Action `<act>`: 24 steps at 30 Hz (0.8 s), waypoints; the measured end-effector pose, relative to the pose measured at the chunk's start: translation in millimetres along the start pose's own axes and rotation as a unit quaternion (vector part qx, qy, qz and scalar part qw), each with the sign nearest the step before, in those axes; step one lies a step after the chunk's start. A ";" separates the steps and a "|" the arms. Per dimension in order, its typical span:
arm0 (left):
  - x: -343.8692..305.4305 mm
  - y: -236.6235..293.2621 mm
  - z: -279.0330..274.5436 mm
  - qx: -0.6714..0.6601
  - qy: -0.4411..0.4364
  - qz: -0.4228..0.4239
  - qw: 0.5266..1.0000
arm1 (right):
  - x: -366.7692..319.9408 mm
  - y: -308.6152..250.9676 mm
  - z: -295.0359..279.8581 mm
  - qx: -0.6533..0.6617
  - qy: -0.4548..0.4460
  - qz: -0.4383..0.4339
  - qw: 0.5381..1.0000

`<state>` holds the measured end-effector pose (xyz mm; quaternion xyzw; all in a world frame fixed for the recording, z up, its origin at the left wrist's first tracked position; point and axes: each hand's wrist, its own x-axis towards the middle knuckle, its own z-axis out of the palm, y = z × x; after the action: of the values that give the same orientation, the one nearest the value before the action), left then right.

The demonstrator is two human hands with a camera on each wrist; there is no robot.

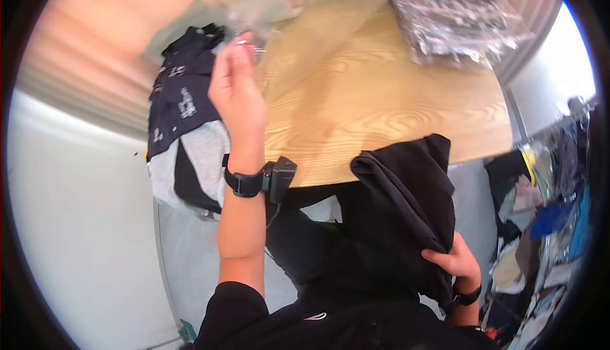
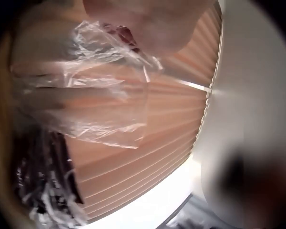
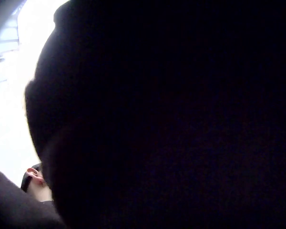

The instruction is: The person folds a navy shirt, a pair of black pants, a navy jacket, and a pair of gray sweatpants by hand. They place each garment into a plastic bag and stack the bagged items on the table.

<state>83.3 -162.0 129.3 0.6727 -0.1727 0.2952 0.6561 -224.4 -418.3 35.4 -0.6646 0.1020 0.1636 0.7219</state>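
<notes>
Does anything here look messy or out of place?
A printed garment droops over the table's left edge, half off it, and clothes lie heaped at far right. The left hand grips a crumpled bag, the right hand a black top.

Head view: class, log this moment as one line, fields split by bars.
left hand: holds clear plastic bag above table | right hand: grips black garment near table edge | printed garment: hangs off table

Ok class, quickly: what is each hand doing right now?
Left hand: pinching the clear plastic bag.
Right hand: gripping the folded black garment.
</notes>
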 end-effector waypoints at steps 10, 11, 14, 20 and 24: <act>-71.4 -6.1 -55.6 -0.317 0.253 -0.177 0.897 | -6.3 -2.9 16.8 -0.008 -0.013 0.004 1.000; -88.1 -15.5 -56.8 -0.333 0.243 -0.212 0.886 | -9.6 -3.9 20.9 -0.008 -0.006 -0.003 1.000; -131.0 -19.1 -51.2 -0.391 0.266 -0.323 0.820 | -22.0 -0.7 27.7 -0.017 0.007 -0.015 1.000; -179.1 -29.9 -49.3 -0.506 0.263 -0.359 0.739 | -42.7 -7.3 34.6 -0.040 0.013 -0.034 0.999; -199.8 -15.6 -24.9 -0.449 0.227 -0.385 0.774 | -58.9 -1.8 31.1 -0.042 0.037 -0.041 0.998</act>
<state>-64.2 -167.2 -8.5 0.2253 0.1416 0.0505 0.9626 -280.4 -393.5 61.5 -0.7035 0.0947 0.1136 0.6952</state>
